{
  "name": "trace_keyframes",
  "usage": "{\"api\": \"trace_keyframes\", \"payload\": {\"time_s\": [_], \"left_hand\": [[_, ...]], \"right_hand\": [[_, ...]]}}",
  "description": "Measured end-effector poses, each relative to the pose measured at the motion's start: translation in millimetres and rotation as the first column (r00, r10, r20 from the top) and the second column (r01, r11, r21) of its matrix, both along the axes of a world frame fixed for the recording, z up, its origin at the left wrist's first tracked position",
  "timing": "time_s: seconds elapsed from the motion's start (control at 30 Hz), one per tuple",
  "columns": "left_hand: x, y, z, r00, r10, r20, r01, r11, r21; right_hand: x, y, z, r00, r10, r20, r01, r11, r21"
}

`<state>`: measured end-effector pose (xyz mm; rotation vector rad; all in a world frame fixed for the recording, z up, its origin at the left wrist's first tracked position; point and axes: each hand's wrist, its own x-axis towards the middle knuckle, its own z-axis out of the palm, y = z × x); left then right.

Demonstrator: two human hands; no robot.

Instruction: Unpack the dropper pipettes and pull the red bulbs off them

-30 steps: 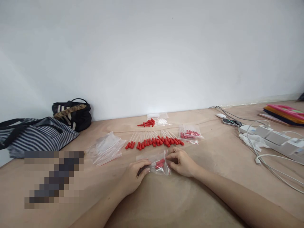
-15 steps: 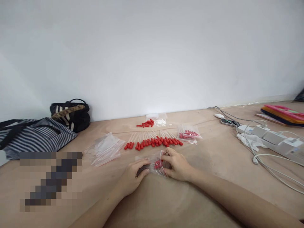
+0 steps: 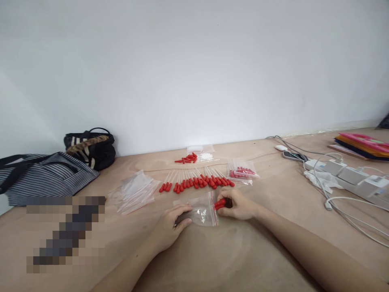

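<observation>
A clear zip-lock bag point(image 3: 199, 219) with a red line along its mouth lies flat in front of me, its mouth to the right. My left hand point(image 3: 172, 227) pinches the bag's closed left end between thumb and fingers. At the bag's mouth, my right hand point(image 3: 238, 204) grips a few red rubber bulbs point(image 3: 220, 203); whether glass tubes are attached I cannot tell. Just beyond is a fanned row of droppers point(image 3: 196, 181), red bulbs toward me and thin clear tubes pointing away.
Flat zip bags point(image 3: 136, 192) are piled on the left. Loose red bulbs point(image 3: 190, 158) and clear tubes point(image 3: 205, 156) lie farther back. A filled bag point(image 3: 242, 170) sits right of the row. Striped bag point(image 3: 51, 176) at left; power strip point(image 3: 352, 178) and cables at right.
My right hand has drawn back rightward from the bag's mouth, and the red bulbs that were within the bag are now outside it. The bag lies flatter; my left hand has stayed put.
</observation>
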<state>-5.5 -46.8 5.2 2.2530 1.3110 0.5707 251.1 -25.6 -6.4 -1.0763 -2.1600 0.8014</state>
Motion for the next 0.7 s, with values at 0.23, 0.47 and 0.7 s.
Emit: {"api": "trace_keyframes", "payload": {"time_s": [0.23,0.47,0.7], "left_hand": [[-0.8,0.6,-0.4,1.000,0.011,0.015,-0.011,1.000,-0.022],[-3.2,1.3,-2.0,1.000,0.005,0.015,-0.005,1.000,-0.030],[-6.5,1.8,-1.2,1.000,0.002,0.009,-0.001,1.000,-0.026]], "right_hand": [[15.8,5.4,-8.0,0.950,0.009,-0.313,-0.126,0.926,-0.355],[26.2,7.7,4.9,0.915,-0.073,-0.396,-0.112,0.898,-0.425],[82.2,22.9,24.4,0.806,-0.405,-0.432,0.334,0.913,-0.233]]}}
